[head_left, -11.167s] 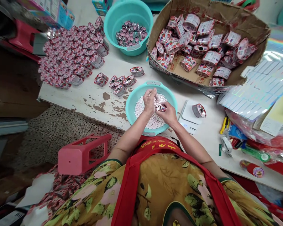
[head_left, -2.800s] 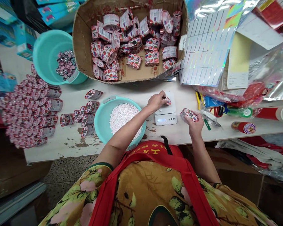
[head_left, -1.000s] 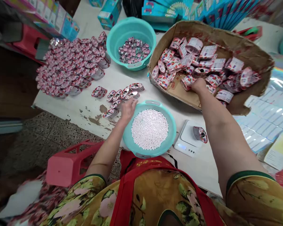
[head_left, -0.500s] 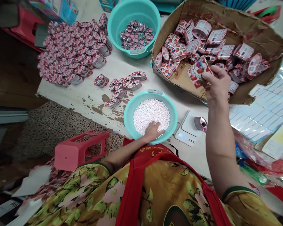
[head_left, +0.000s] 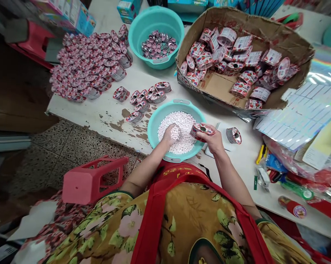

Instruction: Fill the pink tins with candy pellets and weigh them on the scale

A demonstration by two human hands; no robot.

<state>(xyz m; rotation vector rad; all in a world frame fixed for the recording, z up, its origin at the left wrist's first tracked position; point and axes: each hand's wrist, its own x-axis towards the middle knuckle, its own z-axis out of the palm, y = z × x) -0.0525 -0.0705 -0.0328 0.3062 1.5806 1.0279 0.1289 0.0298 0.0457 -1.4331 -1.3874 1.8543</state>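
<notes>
My left hand (head_left: 168, 135) is cupped around a heap of small white candy pellets (head_left: 175, 132), over the teal basin (head_left: 151, 123) that holds many more of them. In my right hand (head_left: 214, 139) is a strawberry-printed container (head_left: 201, 129) with a dark round hole facing up, held above the basin's right side. A similar container (head_left: 234, 135) lies beside a white scale (head_left: 221, 128), partly hidden behind my right hand. Several more containers (head_left: 142, 106) stand on the table to the left of the basin.
A cardboard box (head_left: 214, 88) of printed containers lies at the back right. Behind stands another teal basin (head_left: 132, 38) with metal-and-pink caps. A large cluster of containers (head_left: 83, 66) fills the table's left. A pink stool (head_left: 80, 185) is at the lower left.
My right hand has come from the cardboard box to the basin with a strawberry-printed container. My left hand has lifted out of the white pellets with a handful.
</notes>
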